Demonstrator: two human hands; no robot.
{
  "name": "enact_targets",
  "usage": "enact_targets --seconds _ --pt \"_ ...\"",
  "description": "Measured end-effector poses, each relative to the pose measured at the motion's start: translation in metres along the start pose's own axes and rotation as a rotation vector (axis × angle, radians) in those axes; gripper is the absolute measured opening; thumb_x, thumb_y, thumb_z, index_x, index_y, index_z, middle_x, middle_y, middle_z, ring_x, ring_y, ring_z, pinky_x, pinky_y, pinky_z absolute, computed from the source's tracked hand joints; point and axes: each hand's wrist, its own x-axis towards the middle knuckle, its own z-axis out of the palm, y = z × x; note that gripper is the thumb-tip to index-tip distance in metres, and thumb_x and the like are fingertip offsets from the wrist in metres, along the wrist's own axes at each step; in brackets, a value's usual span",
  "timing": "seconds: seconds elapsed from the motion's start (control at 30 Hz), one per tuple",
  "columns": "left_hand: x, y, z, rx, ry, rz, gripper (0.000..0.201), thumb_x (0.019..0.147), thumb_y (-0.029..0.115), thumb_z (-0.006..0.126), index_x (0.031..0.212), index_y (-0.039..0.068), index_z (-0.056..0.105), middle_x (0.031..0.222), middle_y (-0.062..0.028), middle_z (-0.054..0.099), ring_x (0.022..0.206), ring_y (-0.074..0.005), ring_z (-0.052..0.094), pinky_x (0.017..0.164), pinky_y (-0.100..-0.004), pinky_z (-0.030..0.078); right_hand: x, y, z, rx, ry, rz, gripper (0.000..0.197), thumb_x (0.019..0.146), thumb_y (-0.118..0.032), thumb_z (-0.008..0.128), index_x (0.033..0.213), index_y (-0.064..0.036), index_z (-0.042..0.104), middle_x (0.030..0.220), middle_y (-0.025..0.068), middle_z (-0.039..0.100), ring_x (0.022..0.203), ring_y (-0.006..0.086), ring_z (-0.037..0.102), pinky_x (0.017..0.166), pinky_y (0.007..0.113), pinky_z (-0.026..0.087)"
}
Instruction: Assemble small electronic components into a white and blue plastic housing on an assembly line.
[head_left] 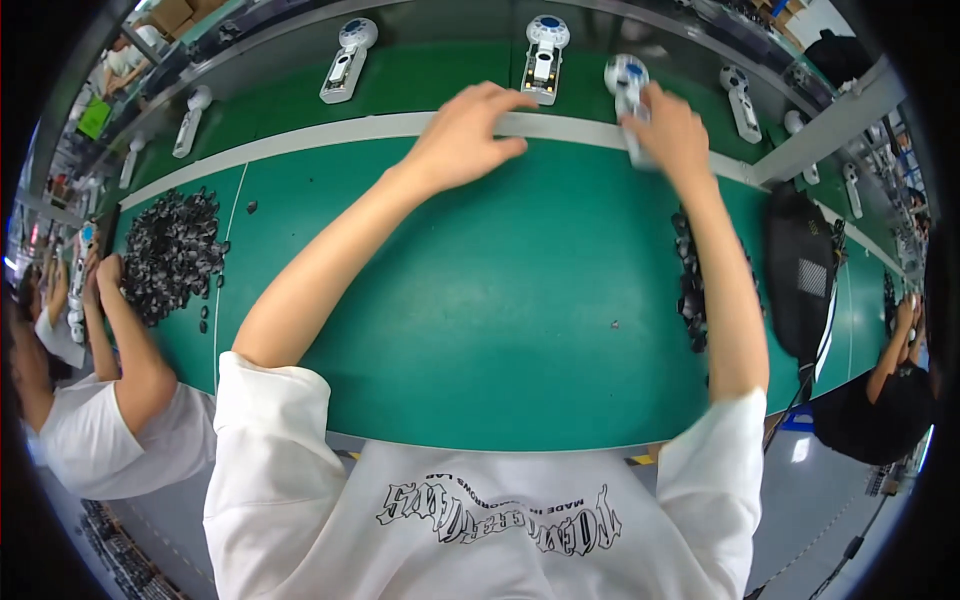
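Observation:
My right hand [672, 135] is closed around a white handheld device [626, 76] with a round head and blue centre. The device tilts over the pale strip at the table's far edge, its lower end blurred by motion. My left hand [465, 140] is open, fingers apart and stretched to the right, with nothing in it. Just beyond its fingertips a similar white device [542, 62] lies on the dark green conveyor belt [440, 75]; its handle shows some inner parts. Another such device [350, 62] lies farther left on the belt.
Small black parts are heaped [172, 250] at the left of the green table [480, 300], and more black parts [690, 285] lie by my right forearm. A black bag [800, 270] and a metal post [830, 120] stand right. Co-workers sit on both sides.

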Motion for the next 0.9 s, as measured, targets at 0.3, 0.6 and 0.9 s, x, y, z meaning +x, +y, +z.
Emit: enact_targets --seconds 0.3,0.6,0.9 --pt "0.074 -0.02 0.021 0.042 -0.01 -0.409 0.066 0.083 0.038 0.074 0.135 0.002 0.058 0.092 -0.0237 0.074 0.093 -0.0408 0.071 0.084 -0.0449 0.056 -0.018 0.02 -0.072 0.564 -0.094 -0.059 0.023 0.093 -0.015 0.068 0.106 0.0035 0.067 0.095 0.015 0.074 0.093 0.0224 0.073 0.081 0.035 0.055" --pt "0.149 -0.012 0.058 0.419 -0.206 -0.363 0.082 0.071 0.051 0.076 0.136 0.005 0.061 0.101 -0.0237 0.075 0.1 -0.0415 0.071 0.094 -0.0446 0.055 -0.181 0.079 -0.128 0.419 -0.22 0.069 0.018 0.09 -0.005 0.067 0.107 -0.0036 0.072 0.08 0.004 0.065 0.073 0.0116 0.059 0.066 0.025 0.047" --pt "0.063 0.027 -0.004 0.28 -0.214 -0.1 0.058 0.083 0.029 0.071 0.137 0.008 0.062 0.087 -0.0141 0.068 0.078 -0.0231 0.067 0.072 -0.0323 0.053 -0.254 0.085 -0.137 0.267 -0.04 0.322 0.016 0.084 -0.004 0.074 0.1 -0.0027 0.071 0.075 0.003 0.063 0.067 0.0103 0.056 0.059 0.024 0.042"
